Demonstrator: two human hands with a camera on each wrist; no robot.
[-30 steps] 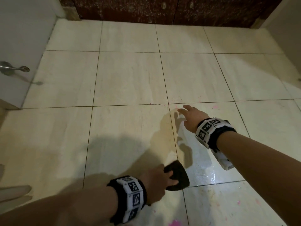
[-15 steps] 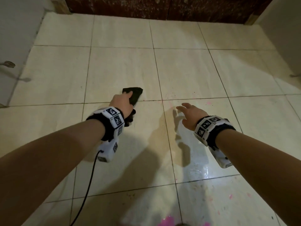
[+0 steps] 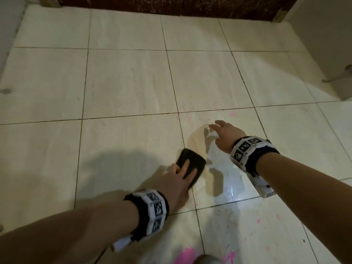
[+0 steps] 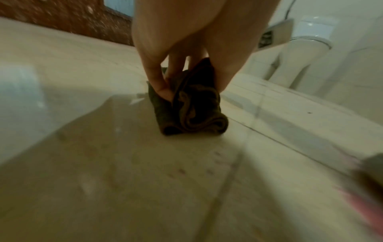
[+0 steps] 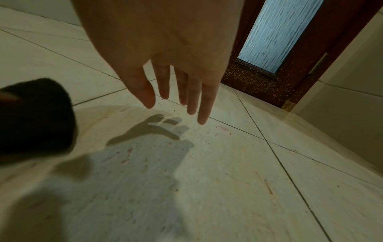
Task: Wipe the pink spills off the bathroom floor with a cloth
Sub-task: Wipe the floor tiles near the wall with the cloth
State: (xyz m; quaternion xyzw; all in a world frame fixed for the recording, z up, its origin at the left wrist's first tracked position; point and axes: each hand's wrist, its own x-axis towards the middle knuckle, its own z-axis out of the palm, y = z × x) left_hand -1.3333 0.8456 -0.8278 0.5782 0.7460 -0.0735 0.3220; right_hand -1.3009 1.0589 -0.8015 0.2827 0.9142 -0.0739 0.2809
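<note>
A folded dark cloth (image 3: pixel 192 163) lies on the cream floor tiles (image 3: pixel 123 82), across a grout line. My left hand (image 3: pixel 178 180) presses it down with fingers laid over its top. In the left wrist view the thumb (image 4: pixel 163 91) pinches a fold of the cloth (image 4: pixel 192 113). My right hand (image 3: pixel 223 133) hovers just right of the cloth, fingers (image 5: pixel 192 104) straight and spread, holding nothing. A big pink spill (image 3: pixel 183 256) lies at the near edge. Small pink spots (image 3: pixel 232 114) lie beyond the right hand, and others (image 3: pixel 258 220) on the near right tile.
A wet sheen (image 3: pixel 228 185) covers the tile under my right wrist. A dark brown door (image 3: pixel 171 6) with a frosted pane (image 5: pixel 277 32) closes the far end. White walls stand at both sides, a metal fitting (image 3: pixel 342 75) on the right one. A toilet (image 4: pixel 300 54) stands to the right.
My left hand has pulled the cloth back from the far tile line toward me and to the right, close to the right hand. The right hand has stayed hovering in place.
</note>
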